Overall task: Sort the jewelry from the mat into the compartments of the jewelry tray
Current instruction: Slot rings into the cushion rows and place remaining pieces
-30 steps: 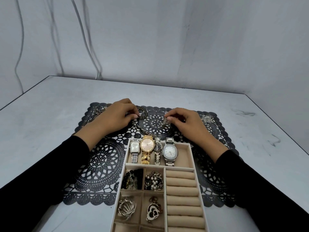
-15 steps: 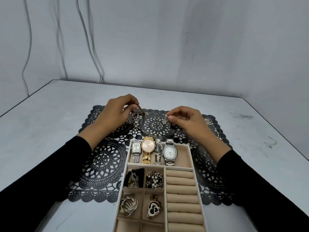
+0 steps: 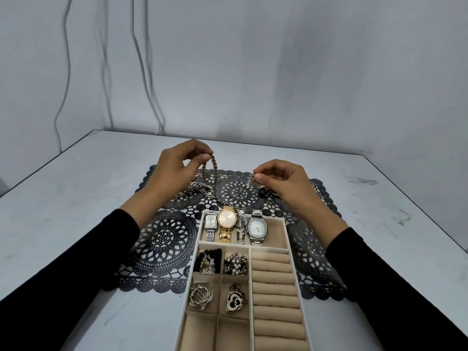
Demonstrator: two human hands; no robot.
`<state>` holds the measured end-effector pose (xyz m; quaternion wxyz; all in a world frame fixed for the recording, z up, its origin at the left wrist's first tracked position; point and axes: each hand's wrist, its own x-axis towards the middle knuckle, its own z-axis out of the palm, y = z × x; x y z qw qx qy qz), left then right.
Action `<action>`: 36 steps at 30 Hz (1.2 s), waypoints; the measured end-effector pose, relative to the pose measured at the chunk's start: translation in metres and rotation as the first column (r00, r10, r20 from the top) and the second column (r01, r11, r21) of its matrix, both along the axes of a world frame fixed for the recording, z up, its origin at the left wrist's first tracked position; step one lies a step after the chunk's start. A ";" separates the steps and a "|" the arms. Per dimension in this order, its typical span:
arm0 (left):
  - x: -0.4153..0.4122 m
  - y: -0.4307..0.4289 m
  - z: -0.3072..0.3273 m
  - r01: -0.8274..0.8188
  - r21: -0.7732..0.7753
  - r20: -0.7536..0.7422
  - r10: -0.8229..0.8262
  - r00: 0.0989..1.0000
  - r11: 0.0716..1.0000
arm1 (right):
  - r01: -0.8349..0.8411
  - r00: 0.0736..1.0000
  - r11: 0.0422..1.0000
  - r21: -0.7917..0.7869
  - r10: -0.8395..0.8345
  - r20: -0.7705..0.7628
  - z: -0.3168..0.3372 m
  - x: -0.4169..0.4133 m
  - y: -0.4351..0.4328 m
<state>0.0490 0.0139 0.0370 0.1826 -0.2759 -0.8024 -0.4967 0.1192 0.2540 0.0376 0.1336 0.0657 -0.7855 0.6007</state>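
A beige jewelry tray (image 3: 283,221) lies on a black lace mat (image 3: 162,239). Its far compartment holds several watches (image 3: 227,220); small left compartments hold beads, pearls, a silver piece and a heart pendant. My left hand (image 3: 174,168) pinches a chunky chain bracelet (image 3: 212,169) and holds it lifted above the mat. My right hand (image 3: 281,181) pinches the end of a thin silver chain (image 3: 250,180), also raised. A link chain (image 3: 202,190) lies on the mat below my left hand and runs toward the tray.
The tray's right column has padded ring rolls (image 3: 274,287); two near-left compartments (image 3: 200,330) hold nothing. The grey table (image 3: 63,198) ends at a wall behind, where cables (image 3: 144,72) hang down.
Both hands have risen off the mat with the pieces they pinch; the left hand lifted the bracelet higher. The camera view tilted upward.
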 end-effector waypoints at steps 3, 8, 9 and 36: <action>0.010 -0.001 0.006 0.008 0.051 0.021 -0.009 1.000 0.999 | -0.001 1.000 0.999 -0.032 0.001 -0.014 0.006 0.007 -0.003; 0.031 -0.004 0.014 0.024 0.104 0.040 -0.029 0.999 0.994 | -0.016 1.000 0.997 -0.076 0.014 -0.024 0.015 0.023 -0.005; 0.036 -0.005 0.015 0.027 0.114 0.041 -0.032 0.999 0.993 | -0.018 0.999 0.997 -0.080 0.016 -0.028 0.016 0.027 -0.006; 0.158 -0.032 0.020 0.133 0.224 0.023 -0.142 0.990 0.965 | -0.280 0.956 0.958 -0.057 0.273 -0.107 0.017 0.139 -0.041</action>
